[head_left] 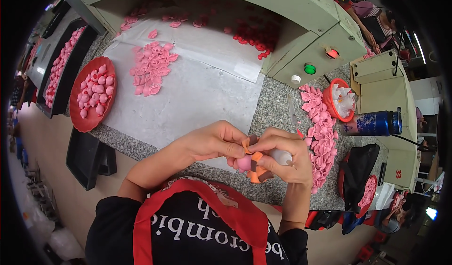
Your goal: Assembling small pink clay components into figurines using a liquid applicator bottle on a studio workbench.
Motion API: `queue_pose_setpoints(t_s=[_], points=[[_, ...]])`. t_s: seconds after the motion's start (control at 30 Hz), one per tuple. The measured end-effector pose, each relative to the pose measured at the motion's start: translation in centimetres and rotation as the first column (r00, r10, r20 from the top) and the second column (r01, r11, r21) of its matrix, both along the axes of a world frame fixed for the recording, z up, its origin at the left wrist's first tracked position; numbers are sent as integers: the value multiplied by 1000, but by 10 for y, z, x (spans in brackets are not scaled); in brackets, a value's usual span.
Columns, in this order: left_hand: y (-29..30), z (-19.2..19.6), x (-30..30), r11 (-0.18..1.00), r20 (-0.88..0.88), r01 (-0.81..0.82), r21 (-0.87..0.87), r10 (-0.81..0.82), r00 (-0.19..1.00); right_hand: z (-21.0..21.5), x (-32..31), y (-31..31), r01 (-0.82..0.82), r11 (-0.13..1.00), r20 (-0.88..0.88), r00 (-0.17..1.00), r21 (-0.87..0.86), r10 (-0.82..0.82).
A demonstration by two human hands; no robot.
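Observation:
My hands meet above the near edge of the worktop. My left hand (pixel 217 141) is closed on a small round pink piece (pixel 244 163), its thumb and fingertips also at the orange flap above. With my right hand (pixel 288 157) I pinch an orange-and-brown striped piece (pixel 257 170) that lies against the pink one. Tucked in the right palm is a rounded whitish object (pixel 281 157), perhaps a small bottle; the fingers hide part of it. Where the striped piece joins the pink one is covered by my fingers.
On white sheeting (pixel 212 91) lies a heap of pink moulded pieces (pixel 153 67). A red basket (pixel 77 116) of pink balls stands left, more pink pieces (pixel 322 145) right. Beyond them are a red tub (pixel 328 106), a blue bottle (pixel 376 124) and a pale hooded machine (pixel 301 11).

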State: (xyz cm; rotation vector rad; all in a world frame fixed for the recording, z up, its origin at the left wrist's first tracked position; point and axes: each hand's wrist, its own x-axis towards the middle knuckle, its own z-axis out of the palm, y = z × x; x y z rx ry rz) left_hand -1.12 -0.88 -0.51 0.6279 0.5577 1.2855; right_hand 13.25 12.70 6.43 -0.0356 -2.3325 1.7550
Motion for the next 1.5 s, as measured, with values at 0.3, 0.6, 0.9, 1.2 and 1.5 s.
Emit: queue_pose_setpoints(t_s=[0.3, 0.6, 0.9, 1.2, 1.5], points=[[14, -22, 11, 857, 138, 449, 251, -491, 860, -33, -8, -7, 347, 884, -202, 934, 314, -295], [18, -36, 12, 943, 539, 283, 175, -332, 774, -22, 12, -24, 148, 904, -29, 984, -400, -174], [6, 23, 22, 816, -319, -567, 115, 570, 757, -38, 8, -31, 614, 789, -133, 780, -27, -612], [7, 35, 29, 780, -508, -546, 304, 618, 600, -41, 8, -39, 609, 765, -110, 763, -209, -637], [8, 25, 31, 744, -486, -592, 309, 659, 574, -40, 4, -42, 608, 754, -72, 765, -246, -640]])
